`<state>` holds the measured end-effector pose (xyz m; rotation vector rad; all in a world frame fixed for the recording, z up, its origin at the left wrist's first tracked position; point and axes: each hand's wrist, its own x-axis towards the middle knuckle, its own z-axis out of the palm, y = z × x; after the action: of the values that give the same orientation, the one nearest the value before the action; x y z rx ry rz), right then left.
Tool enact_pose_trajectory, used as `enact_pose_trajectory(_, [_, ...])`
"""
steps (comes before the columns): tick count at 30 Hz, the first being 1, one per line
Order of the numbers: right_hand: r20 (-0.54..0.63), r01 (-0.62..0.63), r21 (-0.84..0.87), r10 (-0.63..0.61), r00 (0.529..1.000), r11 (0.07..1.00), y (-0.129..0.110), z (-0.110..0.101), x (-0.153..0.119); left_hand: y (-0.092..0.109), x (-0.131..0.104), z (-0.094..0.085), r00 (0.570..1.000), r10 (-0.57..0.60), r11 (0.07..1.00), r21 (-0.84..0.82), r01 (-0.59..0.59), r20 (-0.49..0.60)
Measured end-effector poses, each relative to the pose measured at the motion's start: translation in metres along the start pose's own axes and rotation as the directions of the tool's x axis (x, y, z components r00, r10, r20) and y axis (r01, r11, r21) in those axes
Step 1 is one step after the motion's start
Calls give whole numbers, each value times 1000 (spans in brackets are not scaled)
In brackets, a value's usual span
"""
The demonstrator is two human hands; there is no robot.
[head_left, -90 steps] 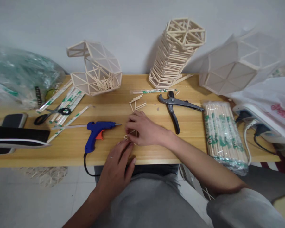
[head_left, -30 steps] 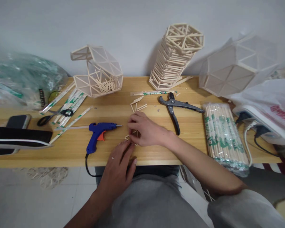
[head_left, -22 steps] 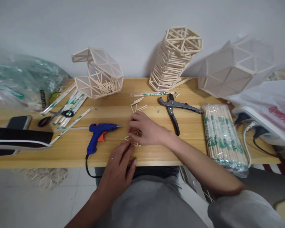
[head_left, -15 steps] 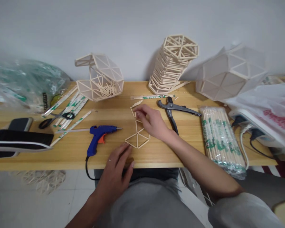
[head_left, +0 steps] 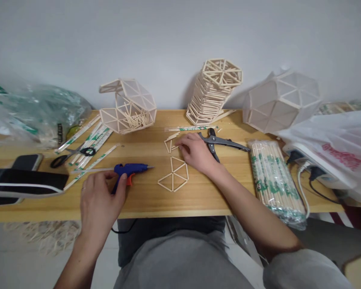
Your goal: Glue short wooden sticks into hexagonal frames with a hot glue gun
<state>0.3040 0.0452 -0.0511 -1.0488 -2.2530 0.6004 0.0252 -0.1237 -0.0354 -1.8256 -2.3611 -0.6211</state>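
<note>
My left hand (head_left: 100, 198) is at the blue hot glue gun (head_left: 128, 167), thumb and fingers on either side of its handle. The gun lies on its side on the table, nozzle pointing right. My right hand (head_left: 195, 151) has its fingertips together at a short wooden stick (head_left: 175, 147), beside a few other cut pieces (head_left: 168, 145). Between the hands and nearer to me lies a flat frame of short sticks (head_left: 172, 174), forming three joined triangles. Just beyond my right hand are dark-handled cutters (head_left: 221, 140).
Lattice stick models (head_left: 128, 106) and a tall stick stack (head_left: 212, 92) stand along the wall, with a covered model (head_left: 281, 100) at right. Wrapped chopsticks (head_left: 275, 176) lie near a power strip (head_left: 315, 168). Scissors (head_left: 74, 153) and phones (head_left: 27, 160) are at left.
My left hand has moved left from beside the stick frame to the glue gun's handle. My right hand stays by the short pieces, its fingertips now at one of them.
</note>
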Motion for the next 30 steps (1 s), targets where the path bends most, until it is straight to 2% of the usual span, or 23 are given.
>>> enact_pose_trajectory(4, [40, -25, -98, 29, 999, 995, 2, -2, 1, -1, 0, 4, 991, -59, 998, 29, 56, 123])
enact_pose_trajectory(8, [46, -57, -175, 66, 997, 983, 1, -1, 1, -3, 1, 2, 980, -74, 997, -16, 79, 183])
enact_pose_trajectory(11, [52, -45, -222, 59, 997, 974, 2, 3, 0, -1, 0, -1, 960, -199, 977, -43, 211, 195])
enact_pose_trajectory(13, [38, -37, -218, 46, 998, 975, 4, 5, -1, 2, -1, -2, 942, -290, 946, -97, 309, 166])
enact_pose_trajectory(16, [-11, -27, -112, 26, 1000, 993, 5, 5, -1, 7, 0, 0, 938, -324, 871, -350, 345, 120])
enact_pose_trajectory(18, [-47, -17, 5, 17, 999, 1000, 4, 3, -1, 11, 6, 3, 938, -319, 783, -520, 342, 137])
enact_pose_trajectory(20, [-78, -18, 123, 27, 997, 992, 1, 2, 0, 12, 13, 8, 929, -296, 725, -580, 371, 224])
enact_pose_trajectory(22, [-102, -61, 252, 89, 991, 966, -5, 4, 1, 11, 21, 13, 907, -260, 685, -599, 415, 331])
enact_pose_trajectory(25, [-74, -169, 522, 241, 968, 836, -13, 9, 1, 8, 29, 20, 885, -213, 564, -688, 457, 414])
enact_pose_trajectory(28, [73, -257, 776, 323, 944, 575, -20, 13, 1, 7, 29, 22, 887, -155, 438, -774, 457, 435])
enact_pose_trajectory(30, [195, -332, 857, 348, 917, 395, -25, 13, 1, 7, 27, 21, 889, -105, 419, -791, 446, 445])
